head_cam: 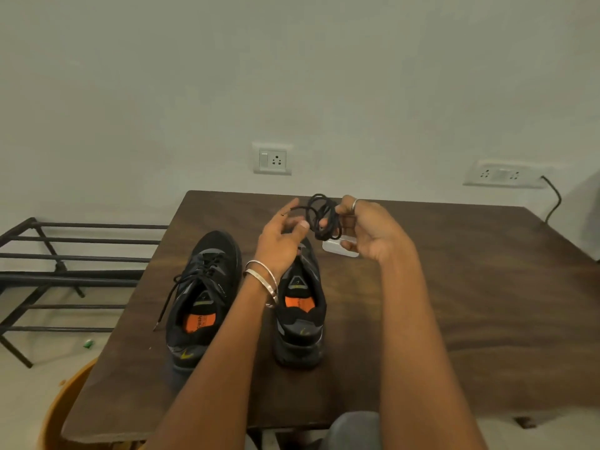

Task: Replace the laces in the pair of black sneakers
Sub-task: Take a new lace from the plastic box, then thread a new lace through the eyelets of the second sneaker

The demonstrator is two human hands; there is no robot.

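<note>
Two black sneakers with orange insoles stand side by side on the dark wooden table [454, 287], heels toward me. The left sneaker [203, 297] is laced, with loose lace ends trailing off its left side. The right sneaker [300, 306] stands under my left wrist, its front hidden. A bundle of black lace [324, 220] hangs in the air above the table between my hands. My right hand [367, 228] grips the bundle's right side. My left hand [282, 235] pinches a strand leading from the bundle.
A small clear plastic wrapper [339, 248] lies on the table beneath my right hand. A black metal rack [65, 271] stands on the floor to the left. A yellow container [61, 414] sits at the table's near left corner. Wall sockets are behind the table.
</note>
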